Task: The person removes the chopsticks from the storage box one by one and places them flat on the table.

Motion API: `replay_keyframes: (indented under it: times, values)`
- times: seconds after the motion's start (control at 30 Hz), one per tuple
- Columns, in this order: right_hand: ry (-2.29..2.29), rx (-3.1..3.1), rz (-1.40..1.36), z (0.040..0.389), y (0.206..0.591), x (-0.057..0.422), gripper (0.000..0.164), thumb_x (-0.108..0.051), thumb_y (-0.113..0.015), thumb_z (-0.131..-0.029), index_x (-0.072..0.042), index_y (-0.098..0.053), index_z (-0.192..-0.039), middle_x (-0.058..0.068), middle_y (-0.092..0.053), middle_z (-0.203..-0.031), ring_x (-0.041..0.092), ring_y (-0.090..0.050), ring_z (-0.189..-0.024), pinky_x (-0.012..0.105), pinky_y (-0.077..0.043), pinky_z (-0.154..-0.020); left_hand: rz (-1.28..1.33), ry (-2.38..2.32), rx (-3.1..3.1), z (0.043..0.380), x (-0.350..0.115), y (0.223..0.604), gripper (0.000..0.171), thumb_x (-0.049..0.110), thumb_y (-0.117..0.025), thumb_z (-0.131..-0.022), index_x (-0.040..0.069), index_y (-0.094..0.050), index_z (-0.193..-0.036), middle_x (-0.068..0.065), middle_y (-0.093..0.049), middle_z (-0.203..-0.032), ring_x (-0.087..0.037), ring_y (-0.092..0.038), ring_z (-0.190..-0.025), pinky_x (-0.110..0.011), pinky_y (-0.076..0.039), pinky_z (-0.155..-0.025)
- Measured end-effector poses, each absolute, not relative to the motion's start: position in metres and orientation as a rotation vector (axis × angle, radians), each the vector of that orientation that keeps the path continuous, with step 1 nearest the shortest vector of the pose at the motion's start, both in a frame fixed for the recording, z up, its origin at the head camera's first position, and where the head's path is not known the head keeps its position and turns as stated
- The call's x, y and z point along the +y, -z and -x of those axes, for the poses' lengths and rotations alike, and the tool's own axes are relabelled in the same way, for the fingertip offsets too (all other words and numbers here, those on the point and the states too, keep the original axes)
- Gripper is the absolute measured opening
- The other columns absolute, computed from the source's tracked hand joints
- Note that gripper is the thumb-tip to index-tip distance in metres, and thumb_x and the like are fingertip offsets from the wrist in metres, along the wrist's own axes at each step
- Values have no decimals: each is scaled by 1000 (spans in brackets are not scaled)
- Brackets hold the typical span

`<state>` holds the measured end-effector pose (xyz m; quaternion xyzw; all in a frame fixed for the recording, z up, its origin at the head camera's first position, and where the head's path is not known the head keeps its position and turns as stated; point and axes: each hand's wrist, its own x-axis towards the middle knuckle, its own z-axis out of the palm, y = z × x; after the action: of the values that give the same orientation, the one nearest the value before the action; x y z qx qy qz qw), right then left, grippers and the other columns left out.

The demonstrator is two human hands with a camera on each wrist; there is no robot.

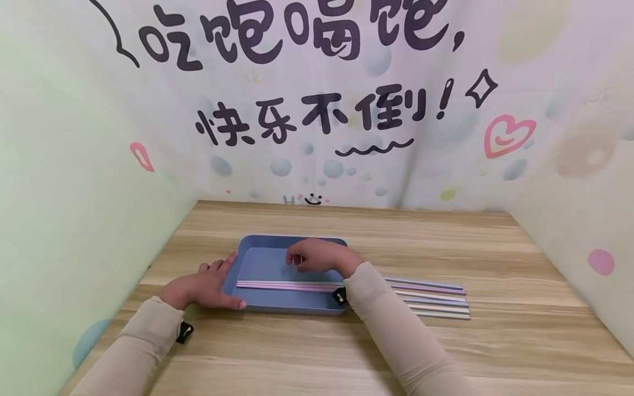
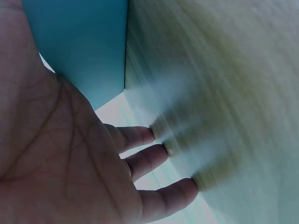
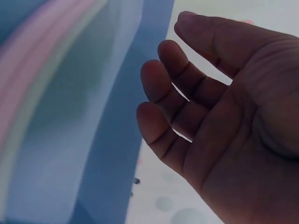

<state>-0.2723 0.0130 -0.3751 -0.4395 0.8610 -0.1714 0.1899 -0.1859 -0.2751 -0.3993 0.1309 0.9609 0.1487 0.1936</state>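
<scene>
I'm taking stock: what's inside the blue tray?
Thin pink and whitish sticks lie in the blue tray. The right hand and sleeve cover part of its right side, hiding the sticks' right ends.

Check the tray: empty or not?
Not empty: the head view shows pink and white sticks in the tray; the right sleeve hides their right ends.

tray on table, curtain behind. sticks in tray; more sticks to its right. left hand at tray's left side, right hand over tray.
</scene>
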Motion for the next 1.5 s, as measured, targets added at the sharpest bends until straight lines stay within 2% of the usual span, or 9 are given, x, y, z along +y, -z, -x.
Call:
replay_keyframes:
  times: [0.5,0.87,1.17,1.5]
  values:
    - [545,2363,1293,274,404,-3,13,-6,-63,-96,-14,-67,-106,-5,-58,-85,10,-53,-79,24,-43,-71,-388,-423,2702,184,-274,394,126,64,-75,-76,-1,-3,-156,-38,-28,-145,-51,-36,-114,-64,-37,-93]
    - [546,2348,1304,270,411,-6,11,-4,-66,-94,-13,-68,-100,-6,-56,-82,8,-52,-77,22,-42,-71,-381,-427,2711,185,-277,402,130,76,-69,-73,3,-2,-157,-34,-28,-148,-49,-35,-117,-61,-36,-96]
    - [540,2360,1292,270,409,-6,12,-4,-63,-95,-12,-69,-102,-5,-55,-80,9,-52,-78,22,-42,-71,-402,-453,2705,182,-273,392,125,64,-75,-76,-1,-3,-156,-37,-29,-145,-51,-36,-114,-63,-37,-94]
    - [532,2374,1317,270,411,-6,12,-5,-62,-95,-12,-68,-103,-5,-53,-78,8,-51,-75,22,-41,-69,-394,-465,2699,182,-272,393,124,61,-76,-77,-3,-4,-155,-38,-29,-144,-51,-36,-114,-63,-36,-93]
